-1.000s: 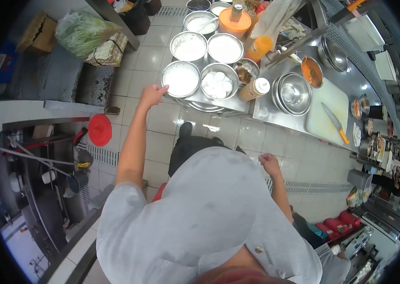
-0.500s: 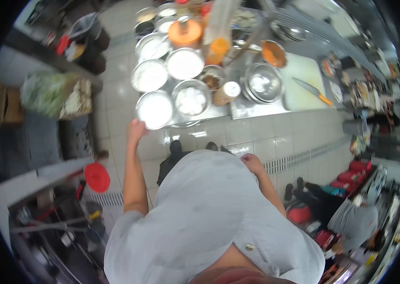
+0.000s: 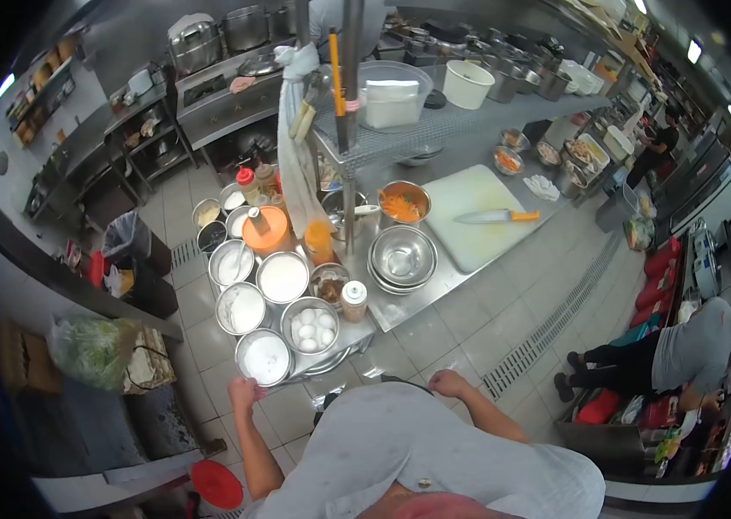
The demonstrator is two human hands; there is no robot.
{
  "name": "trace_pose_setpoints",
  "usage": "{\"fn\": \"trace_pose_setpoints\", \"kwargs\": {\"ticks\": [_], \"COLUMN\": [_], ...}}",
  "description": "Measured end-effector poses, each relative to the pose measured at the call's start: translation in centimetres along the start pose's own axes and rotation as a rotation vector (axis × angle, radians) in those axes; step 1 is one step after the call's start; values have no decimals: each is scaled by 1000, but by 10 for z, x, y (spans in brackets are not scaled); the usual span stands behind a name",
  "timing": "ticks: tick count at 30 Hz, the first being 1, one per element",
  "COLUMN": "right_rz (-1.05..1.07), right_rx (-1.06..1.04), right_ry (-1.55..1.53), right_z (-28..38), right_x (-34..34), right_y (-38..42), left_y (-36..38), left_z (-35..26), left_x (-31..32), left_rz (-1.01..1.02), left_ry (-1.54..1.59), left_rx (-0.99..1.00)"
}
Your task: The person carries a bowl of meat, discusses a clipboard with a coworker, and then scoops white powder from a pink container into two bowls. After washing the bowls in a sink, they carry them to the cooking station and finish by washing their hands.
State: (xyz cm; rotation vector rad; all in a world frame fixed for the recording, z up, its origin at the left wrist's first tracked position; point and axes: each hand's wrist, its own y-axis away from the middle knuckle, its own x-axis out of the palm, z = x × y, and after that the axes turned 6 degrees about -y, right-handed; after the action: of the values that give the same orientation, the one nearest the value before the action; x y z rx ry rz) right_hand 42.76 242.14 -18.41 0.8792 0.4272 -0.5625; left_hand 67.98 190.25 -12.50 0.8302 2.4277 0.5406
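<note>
My left hand is closed beside the near-left rim of a metal bowl of white powder; I cannot tell if it touches. My right hand is a loose fist over the floor, right of my waist, with nothing visible in it. A bowl of eggs sits right of the powder bowl. Behind are more bowls of white contents, an orange-lidded container and a white-capped shaker. Stacked empty metal bowls stand farther right.
A knife lies on a white cutting board, near a pot of orange pieces. Posts and a shelf rise behind. Bins stand left. A person is at the right counter; others are farther off.
The view has tilted up, so the table sits lower and more kitchen shows. My left hand appears slightly apart from the bowl rim. My right hand has moved forward from my waist.
</note>
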Motion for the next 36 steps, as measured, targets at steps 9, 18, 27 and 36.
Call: {"fn": "trace_pose_setpoints", "kwargs": {"ticks": [9, 18, 27, 36], "right_rz": [0, -427, -564, -680], "right_rx": [69, -75, -17, 9], "right_ry": [-66, -418, -503, 277], "right_z": [-21, 62, 189, 219], "right_x": [-1, -107, -212, -228], "right_y": [-4, -16, -67, -68], "left_y": [0, -4, 53, 76], "left_z": [9, 3, -125, -153], "left_x": [0, -12, -43, -12], "left_rz": [24, 132, 67, 155], "left_ry": [81, -115, -123, -139], "left_rx": [-41, -97, 312, 400]}}
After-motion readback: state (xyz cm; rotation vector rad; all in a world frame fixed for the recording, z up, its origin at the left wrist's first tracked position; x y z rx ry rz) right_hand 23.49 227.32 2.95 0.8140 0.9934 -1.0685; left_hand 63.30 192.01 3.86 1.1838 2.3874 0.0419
